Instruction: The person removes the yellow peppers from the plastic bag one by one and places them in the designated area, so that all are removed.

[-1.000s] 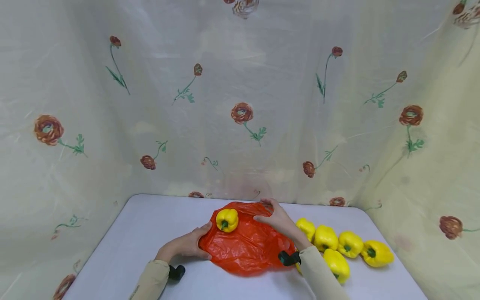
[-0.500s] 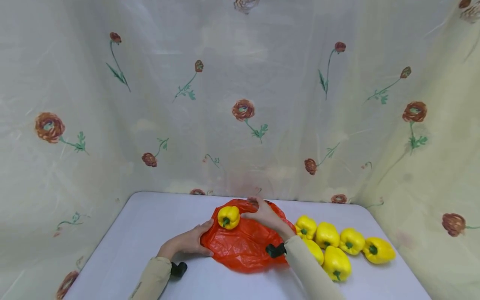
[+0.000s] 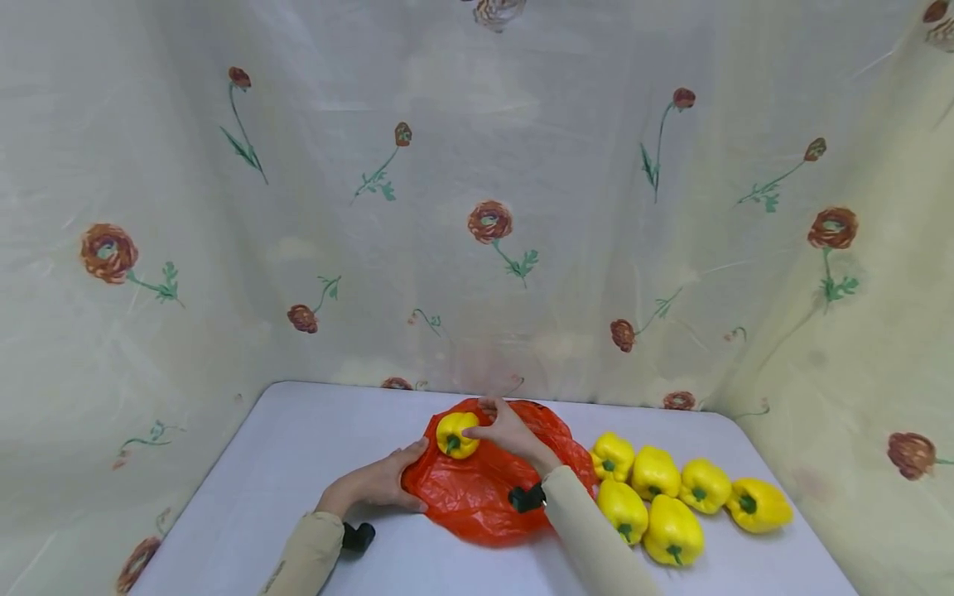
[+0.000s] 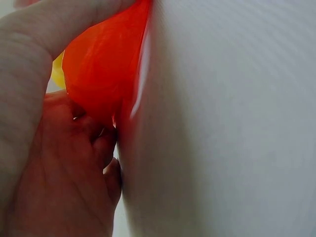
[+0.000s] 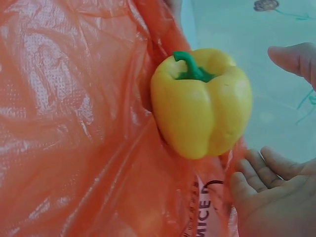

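A yellow bell pepper [image 3: 457, 435] with a green stem sits on a crumpled red plastic bag [image 3: 455, 488], near its far left side. My right hand [image 3: 511, 430] is spread at the pepper's right side. In the right wrist view a gap shows between the pepper [image 5: 202, 106] and the right hand [image 5: 276, 197], thumb and fingers apart. Against the bag's left edge, my left hand [image 3: 380, 478] curls thumb and fingers round the plastic. The left wrist view has the red bag [image 4: 101, 61] bulging between the thumb and curled fingers of the left hand [image 4: 64, 163].
Several more yellow bell peppers [image 3: 657, 473] lie in two rows on the right of the white table [image 3: 313, 430]. A flowered plastic curtain [image 3: 566, 248] hangs behind and along both sides. Dark wrist mounts [image 3: 527, 498] stick out from the sleeves.
My right hand has moved left over the bag, to the pepper's right side. The left hand stays at the bag's edge. More of the loose peppers show as the right arm shifts left.
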`<state>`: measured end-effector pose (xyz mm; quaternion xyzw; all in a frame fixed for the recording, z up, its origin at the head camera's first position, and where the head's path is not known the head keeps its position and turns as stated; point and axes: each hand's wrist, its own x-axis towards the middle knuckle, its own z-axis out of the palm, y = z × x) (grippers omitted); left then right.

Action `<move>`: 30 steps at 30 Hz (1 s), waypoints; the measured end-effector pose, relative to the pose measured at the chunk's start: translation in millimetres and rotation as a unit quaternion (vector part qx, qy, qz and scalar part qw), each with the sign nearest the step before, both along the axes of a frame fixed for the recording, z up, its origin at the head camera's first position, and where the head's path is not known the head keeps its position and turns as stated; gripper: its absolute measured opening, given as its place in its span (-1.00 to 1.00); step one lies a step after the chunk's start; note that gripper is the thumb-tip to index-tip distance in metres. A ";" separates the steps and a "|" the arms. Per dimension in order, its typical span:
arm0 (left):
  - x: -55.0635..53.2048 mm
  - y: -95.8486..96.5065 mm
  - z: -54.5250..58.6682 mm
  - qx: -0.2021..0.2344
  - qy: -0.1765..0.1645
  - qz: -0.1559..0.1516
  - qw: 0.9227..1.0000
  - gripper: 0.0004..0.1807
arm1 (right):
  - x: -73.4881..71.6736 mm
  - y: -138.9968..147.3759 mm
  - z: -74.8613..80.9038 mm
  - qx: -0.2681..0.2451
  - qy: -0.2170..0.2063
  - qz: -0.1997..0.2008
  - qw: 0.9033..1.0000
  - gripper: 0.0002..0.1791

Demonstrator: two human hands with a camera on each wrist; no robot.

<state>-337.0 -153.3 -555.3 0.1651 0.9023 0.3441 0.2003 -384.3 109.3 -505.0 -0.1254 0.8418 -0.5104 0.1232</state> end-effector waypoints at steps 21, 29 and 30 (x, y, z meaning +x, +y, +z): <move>-2.5 0.9 -4.0 0.001 0.001 -0.003 1.000 0.24 | -6.5 -13.2 -23.5 -0.001 -0.027 -0.009 1.000 -0.13; -2.9 0.3 -3.0 -0.002 0.001 -0.002 1.000 0.24 | -5.0 -12.1 -23.8 0.000 -0.037 0.002 0.999 -0.13; -2.8 0.2 -3.1 -0.003 0.000 0.000 1.000 0.24 | -5.0 -12.1 -23.8 0.002 -0.036 0.003 0.999 -0.13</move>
